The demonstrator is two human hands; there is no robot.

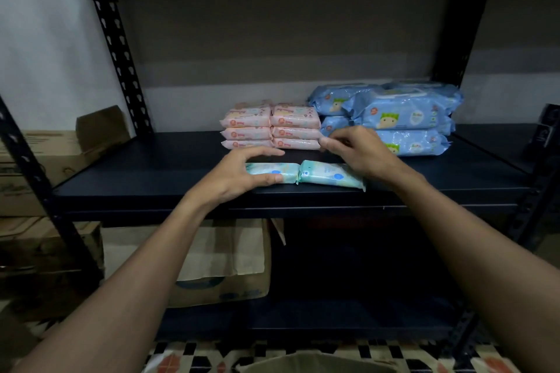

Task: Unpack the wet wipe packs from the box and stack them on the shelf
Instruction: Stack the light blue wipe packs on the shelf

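Two packs, head view: left green pack and right green pack lie end to end on the shelf, just in front of the pink stack. Left hand pinches the left green pack between thumb and fingers. Right hand is bent over the right green pack; grasp unclear. Judged light, soft, slick film. Hold across the width.

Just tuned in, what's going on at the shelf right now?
A person is working at the shelf, where two teal packs lie end to end near the front edge. The left hand grips the left teal pack. The right hand arches over the right teal pack, but its grip is unclear. Behind them are pink packs in two stacks, with blue packs piled to the right.
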